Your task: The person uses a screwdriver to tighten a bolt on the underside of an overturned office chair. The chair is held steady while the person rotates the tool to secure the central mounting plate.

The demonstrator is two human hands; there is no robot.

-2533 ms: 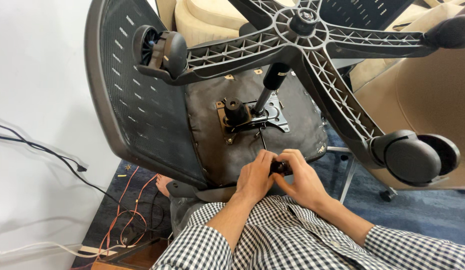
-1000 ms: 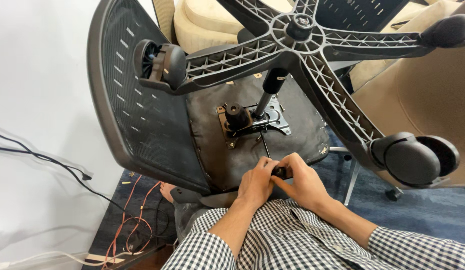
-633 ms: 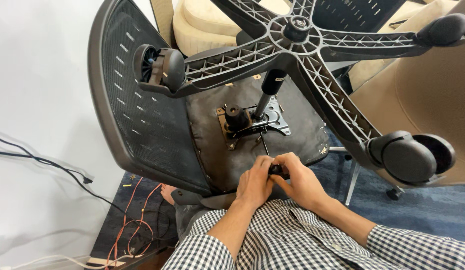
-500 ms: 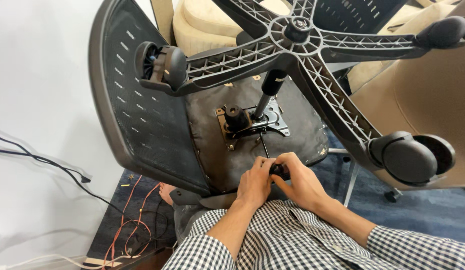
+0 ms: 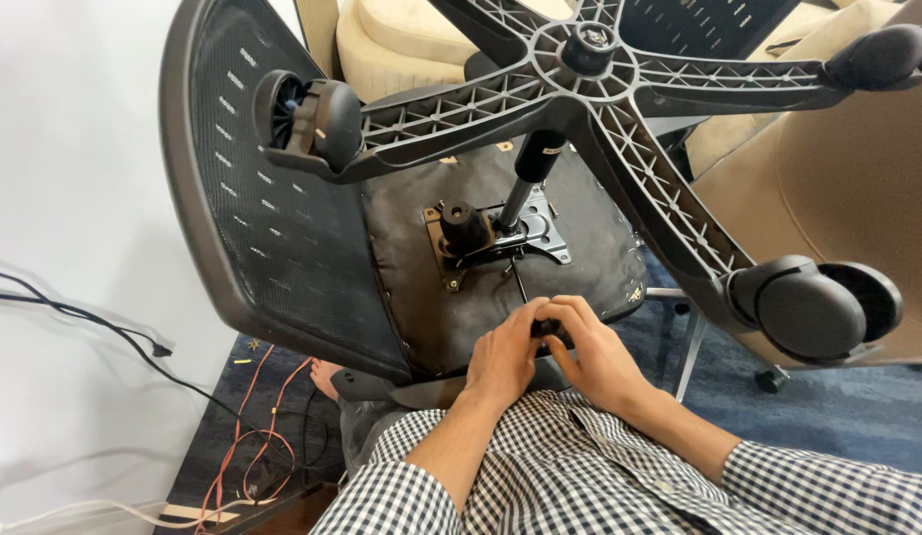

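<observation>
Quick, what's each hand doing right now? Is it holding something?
Left hand: closed on the small black knob at the end of the thin lever under the seat.
Right hand: closed on the same knob from the other side.

Left hand (image 5: 505, 355) and right hand (image 5: 596, 355) grip a small black knob (image 5: 548, 328) beneath the overturned chair's seat (image 5: 481, 297).

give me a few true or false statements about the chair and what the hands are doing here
1. Both hands grip a small black knob at the seat's near edge. True.
2. The office chair stands upright on its casters. False: it is tipped over, the star base facing the camera.
3. The left hand rests on a caster. False: it is on the knob, beside the right hand.
4. Red wires lie on the floor at the left. True.
</observation>
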